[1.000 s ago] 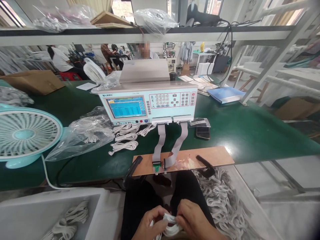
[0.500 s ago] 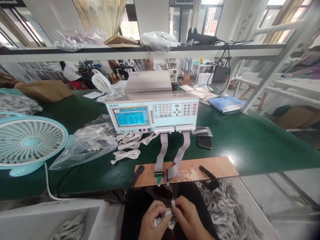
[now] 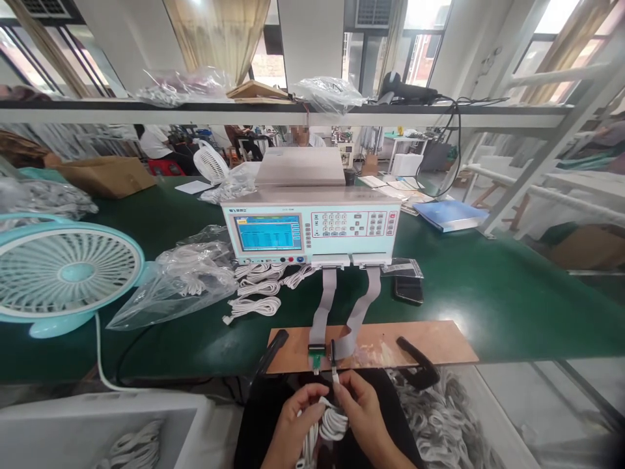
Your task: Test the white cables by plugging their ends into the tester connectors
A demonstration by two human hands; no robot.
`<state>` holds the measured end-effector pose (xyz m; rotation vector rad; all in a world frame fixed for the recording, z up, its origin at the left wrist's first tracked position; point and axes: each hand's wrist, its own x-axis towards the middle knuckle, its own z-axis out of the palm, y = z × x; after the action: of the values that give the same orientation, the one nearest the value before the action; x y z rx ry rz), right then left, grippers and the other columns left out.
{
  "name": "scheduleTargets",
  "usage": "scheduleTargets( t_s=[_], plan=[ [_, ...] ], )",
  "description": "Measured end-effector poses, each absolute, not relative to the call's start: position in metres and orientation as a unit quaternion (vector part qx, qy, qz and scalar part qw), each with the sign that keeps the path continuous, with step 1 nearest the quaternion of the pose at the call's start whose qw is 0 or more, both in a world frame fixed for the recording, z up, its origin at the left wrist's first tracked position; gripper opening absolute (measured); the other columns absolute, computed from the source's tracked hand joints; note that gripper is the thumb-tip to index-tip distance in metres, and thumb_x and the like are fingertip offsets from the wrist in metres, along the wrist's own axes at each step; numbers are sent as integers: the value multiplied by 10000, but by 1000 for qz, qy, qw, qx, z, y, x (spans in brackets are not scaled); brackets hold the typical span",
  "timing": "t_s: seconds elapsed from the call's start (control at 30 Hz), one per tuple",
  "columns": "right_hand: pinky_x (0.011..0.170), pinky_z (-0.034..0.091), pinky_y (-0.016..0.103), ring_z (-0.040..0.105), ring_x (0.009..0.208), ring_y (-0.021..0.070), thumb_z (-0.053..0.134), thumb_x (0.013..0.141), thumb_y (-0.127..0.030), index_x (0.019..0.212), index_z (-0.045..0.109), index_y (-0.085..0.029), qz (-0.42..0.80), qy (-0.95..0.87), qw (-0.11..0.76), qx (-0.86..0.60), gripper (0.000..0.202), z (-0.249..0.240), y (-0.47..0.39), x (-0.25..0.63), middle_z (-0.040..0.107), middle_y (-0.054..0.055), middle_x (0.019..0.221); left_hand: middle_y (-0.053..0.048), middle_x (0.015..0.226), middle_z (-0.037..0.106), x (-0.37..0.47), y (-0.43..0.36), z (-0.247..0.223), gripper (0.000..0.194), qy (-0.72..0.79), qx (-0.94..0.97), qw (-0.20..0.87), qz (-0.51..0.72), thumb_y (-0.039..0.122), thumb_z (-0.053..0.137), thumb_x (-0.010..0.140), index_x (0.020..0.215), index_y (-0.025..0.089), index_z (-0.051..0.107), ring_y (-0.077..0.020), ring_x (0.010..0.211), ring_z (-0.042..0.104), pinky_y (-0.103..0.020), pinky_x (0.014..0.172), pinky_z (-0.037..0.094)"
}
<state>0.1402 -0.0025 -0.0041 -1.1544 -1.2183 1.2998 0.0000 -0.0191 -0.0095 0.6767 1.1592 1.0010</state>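
A coiled white cable (image 3: 333,425) hangs between my two hands over my lap. My right hand (image 3: 362,409) is closed, pinching one white plug (image 3: 335,378) of this cable. That plug meets the right-hand test connector (image 3: 333,352) at the board's front edge; how deep it sits I cannot tell. On the cable near its other end, my left hand (image 3: 301,420) is closed, its fingertips below the green circuit board (image 3: 316,360). Grey ribbon cables (image 3: 322,306) run from both connectors up to a tester (image 3: 354,225) with a lit blue screen.
Black clamps (image 3: 418,361) grip the wooden board (image 3: 430,335) at the table edge. Bundled white cables (image 3: 256,305), a plastic bag (image 3: 180,286) and a turquoise fan (image 3: 73,270) stand left. A phone (image 3: 409,290) lies right. Cable-filled bins (image 3: 188,417) flank my legs.
Both hands have moved up toward the board with the cable. The plug in my right hand has gone from below the board to the right-hand connector. The camera view has shifted slightly.
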Motion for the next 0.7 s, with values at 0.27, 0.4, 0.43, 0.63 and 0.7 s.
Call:
scheduleTargets(
  t_s=[0.27,0.4,0.43,0.63,0.7],
  plan=[
    [471,301,204,373,478,92,711,646,-393,610,563,-127,662,-352,465,-471,307,6,1,138,488,-26,527,21,432,555,-6,-22,-2,359,467,263,739,408,381,731,573,820,143,624,-69,312,440,-137,288,315],
    [458,306,198,376,467,88,742,601,-400,595,574,-124,676,-296,476,-479,323,6,3,133,497,-25,513,69,392,461,3,-16,3,310,526,275,671,444,447,678,621,676,159,580,-46,303,371,-138,311,282],
    [461,314,200,384,473,92,743,599,-404,595,575,-124,675,-287,482,-479,327,5,3,131,504,-21,518,71,406,453,5,-15,5,301,529,295,655,453,445,664,638,657,159,574,-46,323,370,-142,331,291],
    [491,348,211,421,493,107,750,593,-419,602,592,-125,683,-277,493,-462,334,7,2,127,532,-8,539,9,623,486,0,-9,16,314,497,493,548,458,356,517,793,570,140,562,-114,619,476,-196,585,400],
    [511,363,217,443,511,119,740,607,-432,621,609,-124,683,-290,491,-456,335,11,2,128,539,-5,542,-7,690,492,0,-9,16,307,500,499,530,469,326,486,817,582,140,556,-127,673,481,-210,632,399]
  ],
)
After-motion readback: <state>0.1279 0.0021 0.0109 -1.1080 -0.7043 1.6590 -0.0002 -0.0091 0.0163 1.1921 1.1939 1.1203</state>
